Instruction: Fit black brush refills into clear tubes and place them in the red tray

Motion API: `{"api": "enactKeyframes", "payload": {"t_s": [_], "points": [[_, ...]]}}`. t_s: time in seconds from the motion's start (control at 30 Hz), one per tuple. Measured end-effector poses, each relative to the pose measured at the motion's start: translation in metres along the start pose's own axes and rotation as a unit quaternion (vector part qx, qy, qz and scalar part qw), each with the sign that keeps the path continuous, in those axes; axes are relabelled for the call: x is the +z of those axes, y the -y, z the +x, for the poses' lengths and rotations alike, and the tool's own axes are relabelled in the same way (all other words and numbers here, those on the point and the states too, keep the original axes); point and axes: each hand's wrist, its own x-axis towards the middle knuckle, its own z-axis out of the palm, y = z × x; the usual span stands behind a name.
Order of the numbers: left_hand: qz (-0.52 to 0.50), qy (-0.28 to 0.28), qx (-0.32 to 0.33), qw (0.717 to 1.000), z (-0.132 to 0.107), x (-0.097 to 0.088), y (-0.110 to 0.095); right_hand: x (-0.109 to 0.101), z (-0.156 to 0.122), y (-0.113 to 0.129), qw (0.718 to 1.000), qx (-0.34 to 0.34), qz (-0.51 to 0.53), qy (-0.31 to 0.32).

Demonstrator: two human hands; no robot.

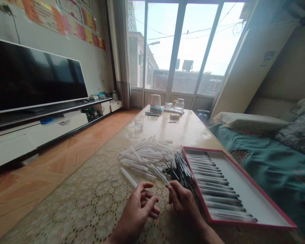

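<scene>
On table (190,130), tubes (144,159) just past L grip (138,211), dark rods (180,169) by R grip (184,200).

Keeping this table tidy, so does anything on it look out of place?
One clear plastic tube lies apart from the loose pile, just beyond the left hand. A tangled bunch of dark sticks is heaped against the red rim of the box, unlike the neat rows inside.

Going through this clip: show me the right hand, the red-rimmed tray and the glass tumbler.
right hand (184,200): head view, on the back of the hand.
red-rimmed tray (203,148): head view, on the far red rim.
glass tumbler (139,122): head view, on the middle of the glass.
</scene>
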Motion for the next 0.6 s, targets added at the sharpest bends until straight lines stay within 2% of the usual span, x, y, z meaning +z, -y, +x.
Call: {"api": "enactKeyframes", "payload": {"t_s": [0.1,0.17,0.2,0.3,0.4,0.5,0.6], "points": [[0.161,0.113,0.020,0.980,-0.020,0.006,-0.029,0.001,-0.001,0.002,0.999,0.032,0.028,-0.026],[0.283,0.171,0.055,0.942,-0.027,0.006,-0.047,0.002,-0.001,0.000,0.997,0.045,0.039,-0.042],[0.340,0.170,0.083,0.921,-0.026,0.005,-0.054,0.002,0.000,-0.001,0.996,0.052,0.047,-0.048],[0.458,0.120,0.179,0.862,-0.004,-0.006,-0.062,0.000,0.002,-0.005,0.991,0.086,0.091,-0.051],[0.534,0.014,0.233,0.813,0.035,-0.020,-0.056,-0.001,0.003,-0.007,0.986,0.109,0.121,-0.045],[0.543,-0.017,0.238,0.805,0.069,-0.029,-0.049,-0.003,0.004,-0.005,0.988,0.101,0.106,-0.045],[0.542,-0.039,0.243,0.804,0.084,-0.032,-0.044,-0.004,0.004,-0.003,0.991,0.092,0.090,-0.046]]}}
